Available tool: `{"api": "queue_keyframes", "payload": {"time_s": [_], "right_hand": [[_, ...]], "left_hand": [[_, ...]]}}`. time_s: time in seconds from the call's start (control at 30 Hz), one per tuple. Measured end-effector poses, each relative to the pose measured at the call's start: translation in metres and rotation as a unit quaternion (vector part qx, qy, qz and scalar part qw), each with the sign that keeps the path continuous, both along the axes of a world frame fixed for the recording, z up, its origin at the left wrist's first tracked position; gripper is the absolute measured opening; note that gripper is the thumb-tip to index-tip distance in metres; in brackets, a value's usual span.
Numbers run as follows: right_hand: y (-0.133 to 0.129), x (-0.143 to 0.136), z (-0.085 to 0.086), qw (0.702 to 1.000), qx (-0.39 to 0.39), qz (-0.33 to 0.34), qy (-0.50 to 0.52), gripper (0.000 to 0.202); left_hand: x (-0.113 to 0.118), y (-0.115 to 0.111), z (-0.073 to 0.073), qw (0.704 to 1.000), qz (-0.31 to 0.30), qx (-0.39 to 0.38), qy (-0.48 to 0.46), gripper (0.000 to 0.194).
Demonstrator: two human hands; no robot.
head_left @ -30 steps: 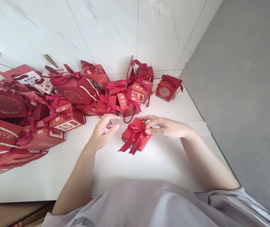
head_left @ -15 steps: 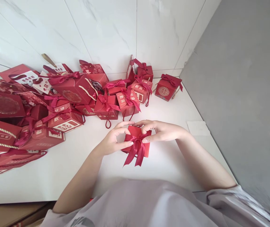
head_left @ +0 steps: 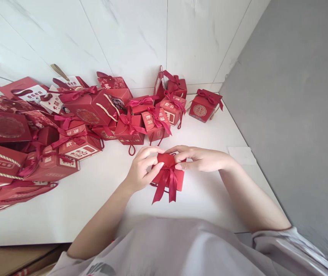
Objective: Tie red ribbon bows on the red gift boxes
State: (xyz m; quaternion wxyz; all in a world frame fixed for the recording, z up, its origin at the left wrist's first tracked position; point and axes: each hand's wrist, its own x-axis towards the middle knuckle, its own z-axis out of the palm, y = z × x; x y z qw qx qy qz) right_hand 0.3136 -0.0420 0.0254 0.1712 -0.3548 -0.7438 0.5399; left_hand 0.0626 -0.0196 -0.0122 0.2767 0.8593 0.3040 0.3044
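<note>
Tabletop [head_left: 95, 195], white and plain, filled the lower part of the view, its back edge against a pale marbled wall [head_left: 135, 42] with thin seams. Beyond its right edge spread a gray surface [head_left: 296, 115]; below its front edge, at the left, showed brown cardboard [head_left: 14, 258]. A flat white piece [head_left: 241, 155] lay by the right edge. Red boxes and bags [head_left: 85, 115] crowded the left end and ran along the back edge; one ribboned box stood apart in the back right corner [head_left: 202, 109].

The small red box [head_left: 166, 158] sat toward the right end, between the back and front edges, its ribbon [head_left: 166, 186] tails hanging toward the front edge. It lay between the hands: the left grip [head_left: 141, 168] was closed on its left side, the right grip [head_left: 200, 158] on its right. Both thumbs met the top near the bow, with fingers at the rear; how firmly they pressed could not be told.
</note>
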Motion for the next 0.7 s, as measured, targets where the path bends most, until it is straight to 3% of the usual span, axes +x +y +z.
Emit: {"api": "queue_keyframes", "payload": {"time_s": [0.47,0.7], "right_hand": [[0.002,0.002,-0.006,1.0,-0.018,0.005,0.023,0.025],[0.008,0.004,-0.012,0.998,-0.028,0.015,0.06,0.024]], "left_hand": [[-0.001,0.001,0.0,0.999,-0.011,0.035,-0.008,0.03],[0.001,0.001,0.0,0.999,0.01,-0.033,-0.005,0.037]]}}
